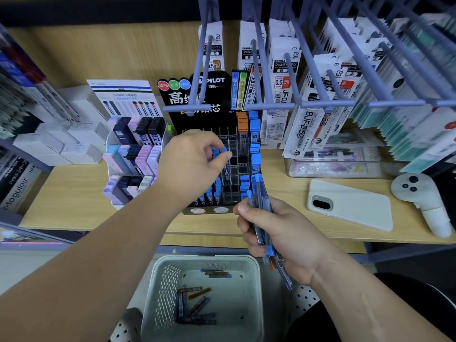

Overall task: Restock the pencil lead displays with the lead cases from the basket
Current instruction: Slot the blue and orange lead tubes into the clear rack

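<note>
Slotting: left hand point(192, 159) pinches one blue-capped case point(220, 151) over the display point(234, 166). Right hand point(281, 233) grips spare cases point(259, 191) as ready supply, basket point(204, 259) below.

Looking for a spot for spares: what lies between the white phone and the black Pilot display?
In the head view, only bare wooden shelf lies between the phone and the Pilot display.

Stationery shop. Peg hooks point(294, 80) above the right grip point(283, 233) carry packaged pen refills point(282, 82). Branded Pilot lead display point(214, 81) sits just behind the left grip point(192, 164), with boxed stock point(81, 151) stacked further left on the wooden counter point(74, 193).
</note>
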